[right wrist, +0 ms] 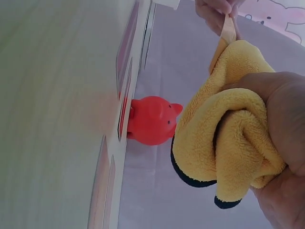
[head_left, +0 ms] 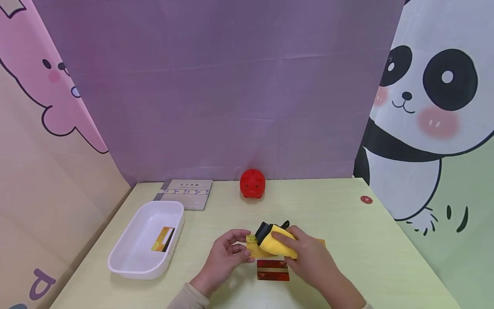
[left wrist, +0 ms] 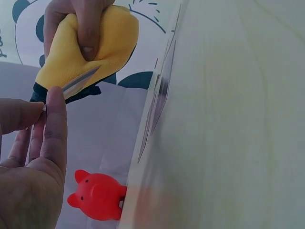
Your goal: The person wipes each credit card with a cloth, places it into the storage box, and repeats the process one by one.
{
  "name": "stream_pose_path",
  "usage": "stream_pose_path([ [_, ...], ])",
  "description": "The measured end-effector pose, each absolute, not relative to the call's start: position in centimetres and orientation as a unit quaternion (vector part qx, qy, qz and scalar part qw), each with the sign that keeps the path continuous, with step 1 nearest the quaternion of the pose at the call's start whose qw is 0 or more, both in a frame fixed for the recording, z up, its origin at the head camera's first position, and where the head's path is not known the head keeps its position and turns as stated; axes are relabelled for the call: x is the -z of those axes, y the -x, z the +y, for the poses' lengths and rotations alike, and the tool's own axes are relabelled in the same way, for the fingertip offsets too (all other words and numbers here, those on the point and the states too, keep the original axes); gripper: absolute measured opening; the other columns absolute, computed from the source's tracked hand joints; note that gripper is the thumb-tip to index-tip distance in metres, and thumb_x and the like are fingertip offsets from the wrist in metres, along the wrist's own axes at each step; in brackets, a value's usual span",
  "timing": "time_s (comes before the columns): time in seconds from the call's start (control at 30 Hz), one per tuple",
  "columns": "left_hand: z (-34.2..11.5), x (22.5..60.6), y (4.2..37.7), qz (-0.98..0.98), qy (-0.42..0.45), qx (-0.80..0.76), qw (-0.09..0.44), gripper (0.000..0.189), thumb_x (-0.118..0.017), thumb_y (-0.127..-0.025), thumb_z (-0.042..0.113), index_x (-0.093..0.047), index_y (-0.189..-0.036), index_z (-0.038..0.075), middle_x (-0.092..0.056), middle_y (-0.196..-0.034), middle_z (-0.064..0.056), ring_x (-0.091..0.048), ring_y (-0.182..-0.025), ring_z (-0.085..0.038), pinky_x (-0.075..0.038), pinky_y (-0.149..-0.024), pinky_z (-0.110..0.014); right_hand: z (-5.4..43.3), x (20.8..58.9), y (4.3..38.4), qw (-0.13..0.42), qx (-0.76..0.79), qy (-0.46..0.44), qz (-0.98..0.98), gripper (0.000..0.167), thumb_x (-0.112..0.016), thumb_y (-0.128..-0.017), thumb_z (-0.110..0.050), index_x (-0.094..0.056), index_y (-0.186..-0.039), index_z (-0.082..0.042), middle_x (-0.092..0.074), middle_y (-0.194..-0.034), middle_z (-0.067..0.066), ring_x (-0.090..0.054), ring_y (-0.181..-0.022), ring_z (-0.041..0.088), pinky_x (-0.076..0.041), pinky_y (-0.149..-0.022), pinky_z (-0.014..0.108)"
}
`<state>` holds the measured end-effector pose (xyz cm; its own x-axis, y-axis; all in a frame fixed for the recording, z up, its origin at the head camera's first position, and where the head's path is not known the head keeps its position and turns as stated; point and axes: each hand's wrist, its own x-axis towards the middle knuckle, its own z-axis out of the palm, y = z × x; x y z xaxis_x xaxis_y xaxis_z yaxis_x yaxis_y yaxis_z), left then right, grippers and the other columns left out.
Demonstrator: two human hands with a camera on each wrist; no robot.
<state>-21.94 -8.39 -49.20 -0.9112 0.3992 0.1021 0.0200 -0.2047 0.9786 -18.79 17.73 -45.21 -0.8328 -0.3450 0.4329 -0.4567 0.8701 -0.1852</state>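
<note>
Between its thumb and fingertips, my left hand (head_left: 224, 256) pinches a yellow card (head_left: 252, 249) by the left edge. The left wrist view shows the card (left wrist: 82, 81) edge-on, raised above the table. My right hand (head_left: 313, 258) grips a folded yellow cloth (head_left: 277, 241) with dark trim, which overlaps the card's upper right part. Thick folds of the fuzzy cloth (right wrist: 238, 129) bulge out of the right hand in the right wrist view. Just below both hands lies a red card (head_left: 272, 275) with a gold stripe. Another yellow card (head_left: 322, 242) is mostly hidden behind the right hand.
A white plastic tray (head_left: 143, 274) stands at the left, a yellow card (head_left: 159, 245) with a black stripe inside it. Behind it lies a grey booklet (head_left: 189, 197). A red piggy bank (head_left: 252, 184) sits at the back middle, and a red chip (head_left: 366, 199) lies far right.
</note>
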Motion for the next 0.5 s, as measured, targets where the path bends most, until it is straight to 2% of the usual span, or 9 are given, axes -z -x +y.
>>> stream_pose_path([
  [0.23, -9.0, 48.8, 22.1, 0.627, -0.151, -0.754, 0.126, 0.046, -0.072, -0.095, -0.006, -0.061, -0.137, 0.008, -0.056, -0.125, -0.021, -0.069, -0.107, -0.032, -0.063, -0.089, -0.047, 18.5, 45.4, 19.1, 0.207, -0.148, -0.200, -0.946, 0.060, -0.091, -0.074, -0.009, -0.076, -0.127, -0.031, -0.060, -0.108, -0.004, -0.059, -0.077, 0.013, -0.057, -0.066, 0.023],
  [0.5, -9.8, 48.8, 22.3, 0.637, -0.144, -0.748, 0.121, 0.046, -0.072, -0.095, -0.005, -0.061, -0.137, 0.008, -0.057, -0.125, -0.019, -0.068, -0.104, -0.030, -0.064, -0.088, -0.044, 19.9, 45.8, 19.5, 0.234, -0.160, -0.193, -0.939, 0.061, -0.089, -0.073, -0.005, -0.076, -0.127, -0.029, -0.059, -0.107, -0.005, -0.056, -0.075, 0.010, -0.055, -0.063, 0.023],
])
